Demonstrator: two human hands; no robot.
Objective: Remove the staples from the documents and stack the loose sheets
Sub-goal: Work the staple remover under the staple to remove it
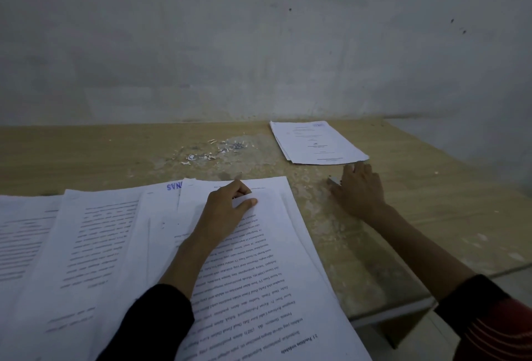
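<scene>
Two hands apart: my left hand curls on the document corner, grip unclear; right hand flat beside the metal tool. I'd pin paper firmly.

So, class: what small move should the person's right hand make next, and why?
Probably close the right hand on the small grey tool lying beside it and carry it to the top document. The left hand holds that document's far edge, the right hand lies open and holds nothing, and a scatter of staples lies on the table beyond.
</scene>
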